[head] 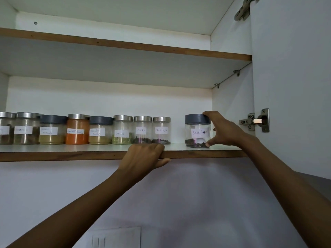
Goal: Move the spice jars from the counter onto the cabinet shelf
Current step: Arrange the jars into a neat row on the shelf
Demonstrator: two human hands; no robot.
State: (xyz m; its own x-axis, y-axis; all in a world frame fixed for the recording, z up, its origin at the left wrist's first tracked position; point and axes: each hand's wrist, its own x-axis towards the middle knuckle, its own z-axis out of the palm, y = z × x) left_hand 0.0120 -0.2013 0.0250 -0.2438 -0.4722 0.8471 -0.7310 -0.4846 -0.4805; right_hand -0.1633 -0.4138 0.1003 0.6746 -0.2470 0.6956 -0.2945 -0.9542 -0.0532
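Where the cabinet shelf (179, 148) nears its right end, a clear jar labelled "Black Pepper" (197, 131) is seen standing upright, with a dark grey lid and a shallow layer of dark peppercorns at the bottom. It is gripped by the right hand (223, 129): fingers are curled over the lid's right edge and the thumb is pressed near the jar's base, so the hand is closed around the jar's right side. A clear gap is left between this jar and the row to its left. In that row, a second "Black Pepper" jar (161, 130) and a "Cloves" jar (142, 130), both steel-lidded and holding dark contents, are followed by a "Fennel" jar (122, 129) with greenish seed. Further left, a grey-lidded jar of pale yellow powder (100, 130), a jar of orange powder (78, 129) and more jars with labels too blurred to read are noted. The left hand (145, 155) is hooked over the shelf's front edge below the cloves jar, fingers on top, thumb underneath, nothing else held. An open cabinet door (290, 86) with hinges is recorded at right.
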